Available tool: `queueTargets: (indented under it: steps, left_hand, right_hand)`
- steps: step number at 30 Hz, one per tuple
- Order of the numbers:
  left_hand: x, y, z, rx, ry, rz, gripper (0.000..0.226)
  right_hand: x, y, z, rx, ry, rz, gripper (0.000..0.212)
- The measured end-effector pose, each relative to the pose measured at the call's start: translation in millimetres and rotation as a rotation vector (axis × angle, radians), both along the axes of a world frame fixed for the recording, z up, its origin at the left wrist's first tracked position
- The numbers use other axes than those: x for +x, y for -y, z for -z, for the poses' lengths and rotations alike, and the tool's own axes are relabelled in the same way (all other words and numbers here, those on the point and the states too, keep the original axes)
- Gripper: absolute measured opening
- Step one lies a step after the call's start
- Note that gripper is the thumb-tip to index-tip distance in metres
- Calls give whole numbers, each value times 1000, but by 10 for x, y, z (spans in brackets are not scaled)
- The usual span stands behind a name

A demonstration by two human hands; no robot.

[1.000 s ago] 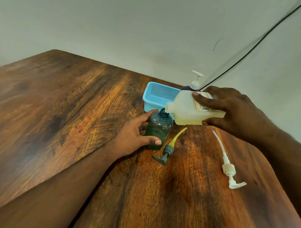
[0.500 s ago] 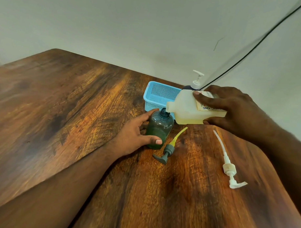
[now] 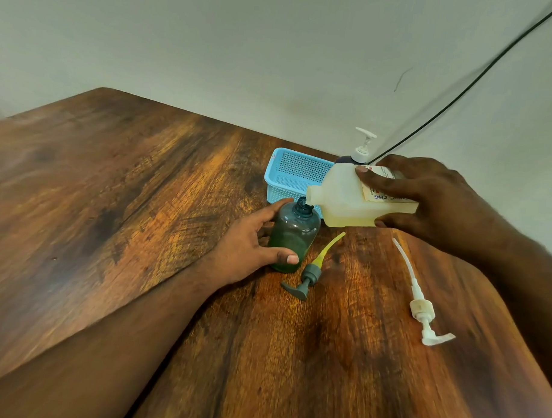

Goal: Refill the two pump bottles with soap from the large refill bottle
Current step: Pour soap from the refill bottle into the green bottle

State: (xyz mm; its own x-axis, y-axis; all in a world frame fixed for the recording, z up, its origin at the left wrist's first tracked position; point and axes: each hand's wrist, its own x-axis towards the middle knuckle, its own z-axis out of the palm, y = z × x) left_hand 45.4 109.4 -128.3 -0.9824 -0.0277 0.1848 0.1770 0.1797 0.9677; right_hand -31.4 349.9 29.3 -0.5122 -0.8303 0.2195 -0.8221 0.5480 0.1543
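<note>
Now right hand (image 3: pixel 437 199) grips refill bottle (image 3: pixel 347 198), long axis level, spout directly over green bottle (image 3: pixel 294 234) mouth; left hand (image 3: pixel 248 248) fingers wrap green bottle, upright on counter (image 3: pixel 143 204).

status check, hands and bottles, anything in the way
Left hand steadies green bottle. Right hand tips refill bottle, spout at green bottle's mouth. Grey pump and white pump lie loose on table, clear of pour.
</note>
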Motion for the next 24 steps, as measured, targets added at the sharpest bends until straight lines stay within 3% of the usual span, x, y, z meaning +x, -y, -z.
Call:
queueTargets:
  steps: [24]
  left_hand:
    - [15, -6, -11, 21, -1, 0, 93]
  right_hand:
    - [59, 30, -46, 18, 0, 37, 73]
